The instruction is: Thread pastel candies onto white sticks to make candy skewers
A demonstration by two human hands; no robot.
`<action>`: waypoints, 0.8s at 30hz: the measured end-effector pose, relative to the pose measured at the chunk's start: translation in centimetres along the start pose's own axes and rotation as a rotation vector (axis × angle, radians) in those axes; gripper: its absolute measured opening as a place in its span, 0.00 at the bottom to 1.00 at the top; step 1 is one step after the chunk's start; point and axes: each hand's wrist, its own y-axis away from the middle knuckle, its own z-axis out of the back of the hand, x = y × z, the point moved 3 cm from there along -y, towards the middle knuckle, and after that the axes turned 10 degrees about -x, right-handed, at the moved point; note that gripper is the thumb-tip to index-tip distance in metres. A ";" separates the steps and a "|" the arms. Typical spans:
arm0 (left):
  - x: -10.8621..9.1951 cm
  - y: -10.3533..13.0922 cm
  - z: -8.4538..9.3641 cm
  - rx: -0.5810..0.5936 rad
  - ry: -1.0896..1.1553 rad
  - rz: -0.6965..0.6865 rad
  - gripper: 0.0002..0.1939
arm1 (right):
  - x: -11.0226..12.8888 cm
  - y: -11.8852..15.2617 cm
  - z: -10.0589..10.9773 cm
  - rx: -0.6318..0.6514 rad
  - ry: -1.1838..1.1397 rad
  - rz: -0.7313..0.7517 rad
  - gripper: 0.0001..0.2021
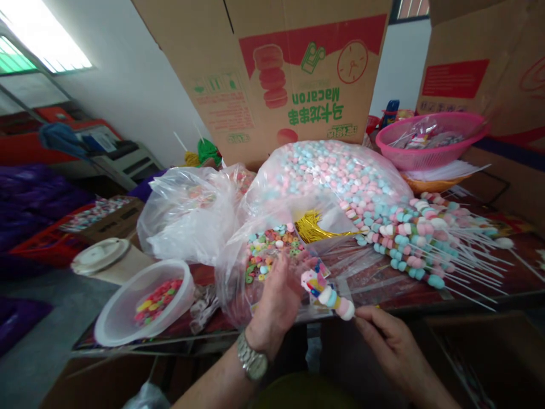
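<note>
A skewer of pink, blue and white marshmallows [330, 298] has a colourful decorated piece at its upper left end. My right hand [394, 341] is closed on the skewer's stick, just past the lowest marshmallow. Left of the skewer is my left hand [279, 298], with a watch on the wrist. Its fingers are somewhat blurred but apart, and nothing shows in them. They are over the edge of a group of coloured ring candies [258, 270] in clear plastic. Behind lie gold twist ties [317, 226]. Finished-looking marshmallow skewers [419, 241] are piled on the right.
A big clear bag of marshmallows [327, 170] stands before a cardboard box [281, 68]. At left are a plastic bag [191, 213], a bowl of candies [108, 315] and a lidded cup [123, 264]. A pink basket [430, 153] sits at the right back.
</note>
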 end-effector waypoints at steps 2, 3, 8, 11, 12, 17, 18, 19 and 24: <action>0.8 0.4 -1.3 0.079 0.006 0.101 0.22 | 0.6 -0.3 -1.3 0.024 -0.039 -0.062 0.14; 1.1 0.6 -1.8 0.094 -0.005 0.086 0.20 | 1.0 -0.6 -1.9 0.011 -0.056 -0.088 0.14; 3.0 1.0 -1.9 0.065 0.004 0.120 0.18 | 2.0 -1.8 -4.2 -0.144 -0.129 -0.163 0.14; 3.1 0.8 -1.1 0.049 0.024 0.141 0.18 | 2.0 -2.0 -5.2 -0.083 -0.135 -0.159 0.15; 2.8 0.6 -0.8 0.042 0.035 0.132 0.18 | 1.9 -1.9 -5.4 -0.037 -0.130 -0.158 0.15; 0.8 -0.4 0.8 0.144 -0.042 0.262 0.24 | 1.0 -0.9 -5.0 0.074 -0.258 -0.299 0.17; 0.4 -0.6 1.0 0.187 -0.040 0.278 0.25 | 0.7 -0.7 -4.8 0.107 -0.323 -0.376 0.18; -0.1 -0.9 1.2 0.222 -0.017 0.273 0.27 | 0.5 -0.4 -4.8 0.154 -0.396 -0.455 0.18; -2.1 -1.8 0.6 0.268 0.114 0.163 0.24 | 0.2 0.4 -4.6 0.314 -0.568 -0.602 0.18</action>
